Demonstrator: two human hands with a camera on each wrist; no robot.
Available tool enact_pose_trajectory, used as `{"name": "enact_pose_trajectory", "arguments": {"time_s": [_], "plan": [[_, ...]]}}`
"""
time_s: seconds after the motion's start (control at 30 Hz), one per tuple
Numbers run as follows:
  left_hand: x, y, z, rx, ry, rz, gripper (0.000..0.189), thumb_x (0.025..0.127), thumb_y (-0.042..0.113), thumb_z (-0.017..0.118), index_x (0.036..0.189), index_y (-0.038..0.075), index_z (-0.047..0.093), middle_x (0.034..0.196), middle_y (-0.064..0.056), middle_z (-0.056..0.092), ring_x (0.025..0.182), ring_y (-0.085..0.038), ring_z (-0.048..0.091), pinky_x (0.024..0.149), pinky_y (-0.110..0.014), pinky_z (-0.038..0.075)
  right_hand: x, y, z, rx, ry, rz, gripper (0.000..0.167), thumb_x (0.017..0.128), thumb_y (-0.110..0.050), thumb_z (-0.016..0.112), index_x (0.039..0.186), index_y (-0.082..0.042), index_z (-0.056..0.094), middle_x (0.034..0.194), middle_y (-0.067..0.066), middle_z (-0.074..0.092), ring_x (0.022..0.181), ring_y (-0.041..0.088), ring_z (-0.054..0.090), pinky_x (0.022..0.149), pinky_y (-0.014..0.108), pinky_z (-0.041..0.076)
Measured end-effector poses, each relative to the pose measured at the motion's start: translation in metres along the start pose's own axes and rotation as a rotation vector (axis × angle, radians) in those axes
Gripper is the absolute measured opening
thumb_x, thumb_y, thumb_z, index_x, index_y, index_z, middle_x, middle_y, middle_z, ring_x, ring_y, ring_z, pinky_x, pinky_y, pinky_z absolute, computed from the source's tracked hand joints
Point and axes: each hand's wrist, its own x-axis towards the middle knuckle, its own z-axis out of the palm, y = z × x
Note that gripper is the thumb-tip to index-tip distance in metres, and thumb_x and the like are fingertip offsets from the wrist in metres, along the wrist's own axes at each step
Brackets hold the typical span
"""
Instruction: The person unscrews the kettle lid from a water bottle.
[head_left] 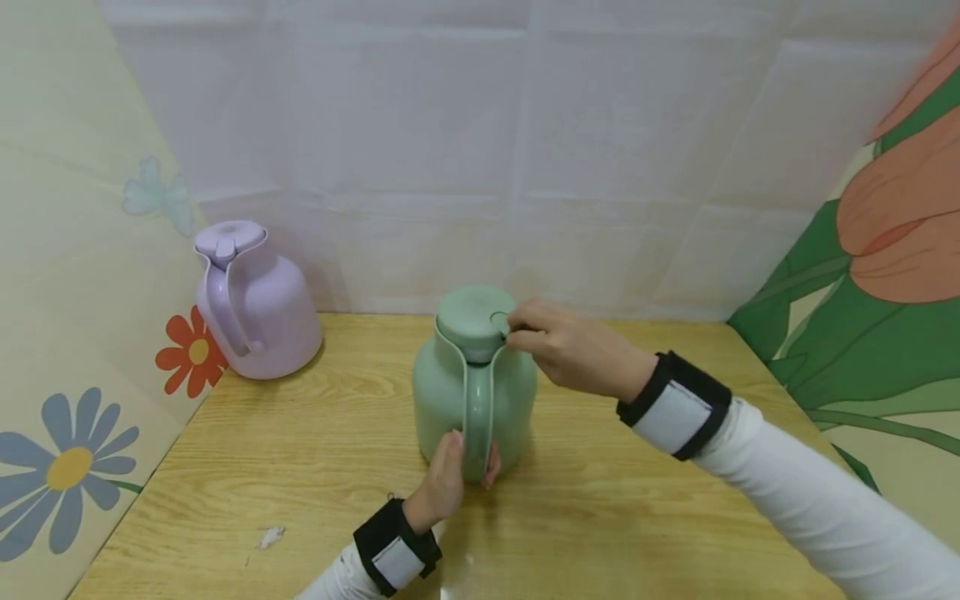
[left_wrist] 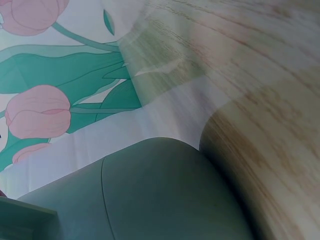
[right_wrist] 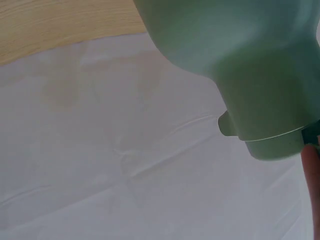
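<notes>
A mint green thermos jug stands upright on the wooden table, its handle facing me. My left hand holds the lower part of the handle, thumb on the left side and fingertips showing on the right. At the top, my right hand pinches the tab at the right edge of the jug's round lid. The right wrist view shows a fingertip against the lid's rim, with the small spout on the far side. In the left wrist view the jug's side fills the bottom, and the left hand is out of sight.
A lilac thermos jug of the same shape stands at the back left of the table. White cloth hangs behind, with flower-printed panels on both sides. A small whitish patch marks the tabletop at the front left.
</notes>
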Motion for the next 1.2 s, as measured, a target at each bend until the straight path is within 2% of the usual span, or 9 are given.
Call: {"name": "enact_pose_trajectory", "arguments": {"time_s": [0.4,0.57,0.7,0.8,0.9,1.0,1.1,1.2], "plan": [[-0.001,-0.002,-0.001,0.004,0.001,0.013,0.064,0.100,0.030,0.001,0.072,-0.008,0.043,0.054,-0.020,0.043,0.044,-0.029,0.041,0.040,-0.036,0.039,-0.009,0.019,0.007,0.006,0.073,0.036,0.028,0.066,0.023,0.056,0.081,-0.001,0.059,0.089,0.014,0.055,0.084,0.025,0.056,0.069,0.031,0.049],[0.000,-0.003,-0.001,0.006,0.000,0.013,0.064,0.100,0.029,0.001,0.071,-0.008,0.044,0.054,-0.020,0.043,0.044,-0.027,0.041,0.040,-0.032,0.040,-0.008,0.021,0.005,0.064,0.066,0.064,0.028,0.065,0.022,0.055,0.079,-0.002,0.057,0.089,0.013,0.054,0.080,0.024,0.054,0.063,0.031,0.048],[0.000,-0.005,0.000,0.000,-0.003,0.019,0.064,0.100,0.028,0.000,0.069,-0.008,0.044,0.053,-0.020,0.043,0.043,-0.028,0.041,0.038,-0.036,0.039,0.002,0.022,-0.004,0.115,0.029,0.113,0.023,0.068,0.012,0.061,0.086,-0.002,0.057,0.096,0.016,0.054,0.083,0.025,0.053,0.063,0.033,0.047],[0.000,-0.006,0.002,-0.003,-0.007,0.017,0.065,0.100,0.030,0.001,0.069,-0.008,0.044,0.053,-0.020,0.043,0.042,-0.029,0.040,0.038,-0.036,0.039,0.013,0.024,-0.011,0.134,-0.060,0.167,0.027,0.075,-0.003,0.068,0.101,-0.001,0.058,0.107,0.019,0.054,0.094,0.029,0.053,0.074,0.039,0.047],[0.002,-0.006,0.004,-0.006,-0.013,0.007,0.065,0.100,0.029,0.000,0.069,-0.008,0.044,0.053,-0.020,0.043,0.043,-0.029,0.041,0.039,-0.033,0.039,0.025,0.027,-0.015,0.157,-0.205,0.227,0.048,0.080,-0.024,0.070,0.119,-0.002,0.054,0.122,0.020,0.049,0.109,0.033,0.048,0.087,0.046,0.042],[0.003,-0.005,0.007,0.000,-0.018,-0.005,0.064,0.099,0.027,-0.001,0.070,-0.008,0.044,0.054,-0.020,0.043,0.044,-0.029,0.041,0.040,-0.031,0.040,0.037,0.030,-0.015,0.206,-0.365,0.288,0.067,0.079,-0.040,0.068,0.132,-0.005,0.044,0.134,0.021,0.038,0.122,0.036,0.038,0.094,0.050,0.036],[0.004,-0.006,0.009,0.005,-0.022,-0.011,0.065,0.099,0.026,-0.001,0.070,-0.009,0.044,0.054,-0.020,0.044,0.044,-0.030,0.041,0.040,-0.033,0.040,0.045,0.034,-0.014,0.270,-0.493,0.342,0.077,0.077,-0.043,0.069,0.138,-0.009,0.037,0.140,0.021,0.031,0.125,0.037,0.033,0.094,0.051,0.036],[0.004,-0.008,0.011,0.013,-0.027,-0.010,0.066,0.099,0.028,-0.001,0.069,-0.009,0.045,0.054,-0.020,0.044,0.044,-0.030,0.042,0.039,-0.034,0.040,0.052,0.035,-0.012,0.293,-0.590,0.381,0.079,0.074,-0.038,0.073,0.138,-0.009,0.037,0.139,0.021,0.032,0.122,0.036,0.036,0.090,0.049,0.039]]}}
